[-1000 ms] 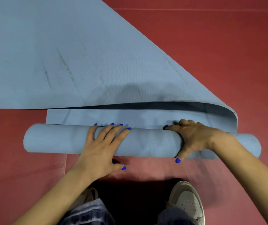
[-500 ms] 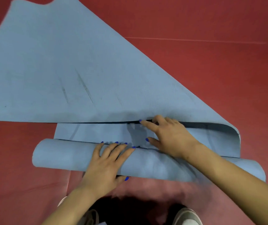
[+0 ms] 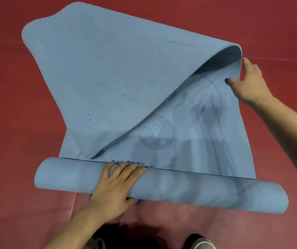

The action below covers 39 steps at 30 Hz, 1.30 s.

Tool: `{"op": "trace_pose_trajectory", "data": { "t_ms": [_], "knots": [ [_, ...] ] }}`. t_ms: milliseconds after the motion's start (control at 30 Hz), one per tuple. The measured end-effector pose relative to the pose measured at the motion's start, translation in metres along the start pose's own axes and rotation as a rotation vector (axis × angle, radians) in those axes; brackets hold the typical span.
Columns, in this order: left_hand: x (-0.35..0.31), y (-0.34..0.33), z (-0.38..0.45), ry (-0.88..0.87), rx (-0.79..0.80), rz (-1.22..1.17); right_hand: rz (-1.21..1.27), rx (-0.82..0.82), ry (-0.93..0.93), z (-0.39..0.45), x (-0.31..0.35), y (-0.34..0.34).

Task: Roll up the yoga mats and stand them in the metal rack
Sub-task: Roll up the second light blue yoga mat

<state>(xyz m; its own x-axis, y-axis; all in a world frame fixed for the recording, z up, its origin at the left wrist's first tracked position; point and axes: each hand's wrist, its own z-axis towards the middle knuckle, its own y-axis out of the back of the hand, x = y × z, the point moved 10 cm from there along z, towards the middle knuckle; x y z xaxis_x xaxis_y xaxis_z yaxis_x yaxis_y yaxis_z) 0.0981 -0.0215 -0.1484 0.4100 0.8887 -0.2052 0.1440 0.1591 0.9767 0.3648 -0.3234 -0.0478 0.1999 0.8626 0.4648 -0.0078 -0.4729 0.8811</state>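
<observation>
Mat [image 3: 108,78] on red floor [image 3: 279,24], near end rolled. Left hand [image 3: 115,187] flat on the roll, fingers straight and spread, thumb under its near side. Right hand [image 3: 250,81] pinches the folded-over flap's raised edge, right side.
</observation>
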Motion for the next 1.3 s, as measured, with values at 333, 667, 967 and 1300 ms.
{"op": "trace_pose_trajectory", "data": {
  "t_ms": [333,667,967,1300],
  "knots": [
    [-0.001,-0.003,-0.003,-0.008,-0.04,0.03,0.006,0.447,0.604,-0.209,0.104,-0.135],
    [0.0,-0.001,-0.007,0.028,-0.121,-0.084,-0.173,0.969,0.852,-0.269,0.218,-0.227],
    [-0.006,-0.011,-0.009,-0.005,0.037,0.04,0.013,0.775,0.475,-0.087,0.243,-0.177],
    [-0.004,-0.009,0.0,-0.044,-0.018,-0.098,0.326,-0.428,-0.045,-0.004,0.146,0.035]
  ]
}}
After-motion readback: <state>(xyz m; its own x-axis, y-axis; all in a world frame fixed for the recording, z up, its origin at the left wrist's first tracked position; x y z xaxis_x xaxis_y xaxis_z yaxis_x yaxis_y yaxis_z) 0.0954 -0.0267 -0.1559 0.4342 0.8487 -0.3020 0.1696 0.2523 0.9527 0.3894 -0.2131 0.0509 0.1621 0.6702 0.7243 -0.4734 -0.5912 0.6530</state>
